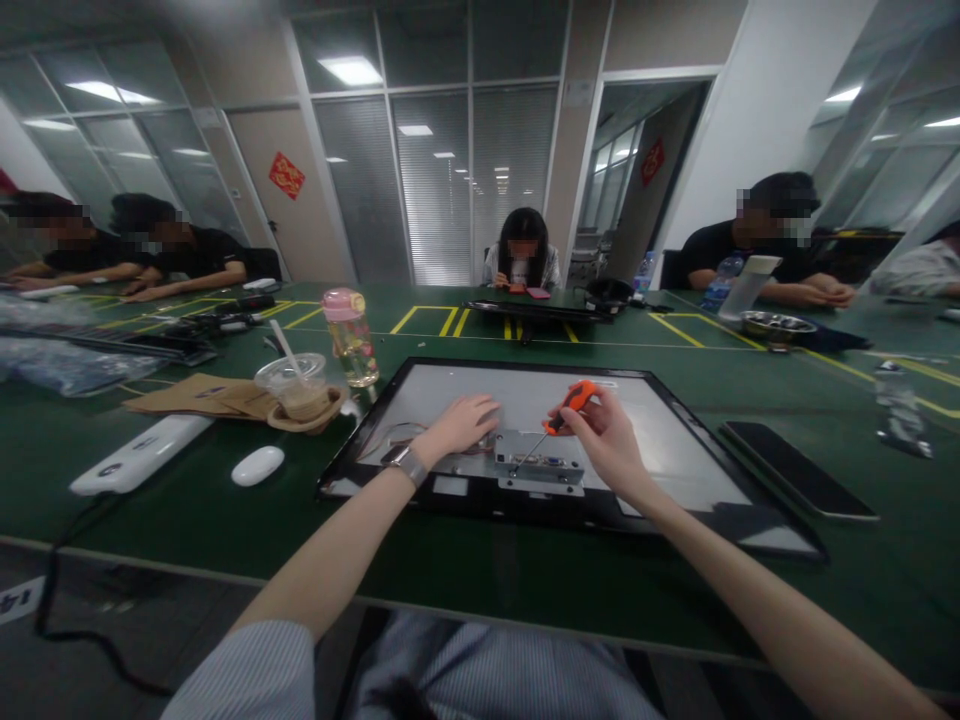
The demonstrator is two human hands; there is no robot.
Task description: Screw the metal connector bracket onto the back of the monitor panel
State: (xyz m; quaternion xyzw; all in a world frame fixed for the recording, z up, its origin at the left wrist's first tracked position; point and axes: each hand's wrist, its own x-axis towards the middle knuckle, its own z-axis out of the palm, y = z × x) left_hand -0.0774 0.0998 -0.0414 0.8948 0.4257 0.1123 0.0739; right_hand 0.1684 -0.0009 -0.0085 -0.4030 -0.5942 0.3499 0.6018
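Observation:
A flat screen panel (690,465) with a black frame lies back side up on the table before me. Along its near edge sits a silver metal bracket (540,470) with connector ports. My right hand (616,440) grips an orange and black screwdriver (579,394), whose shaft slants down left to the bracket's left part. Whether the tip sits in a screw is too small to tell. Fingers stretched out, my left hand (463,424) rests on the panel just left of the bracket, near some thin wires (397,437).
Left of the panel are a lidded cup with straw (300,385), a pink-topped bottle (349,345), a white oval case (257,466) and a white power strip (142,455). A black phone (795,468) lies to the right. Several people sit around the green table (480,570).

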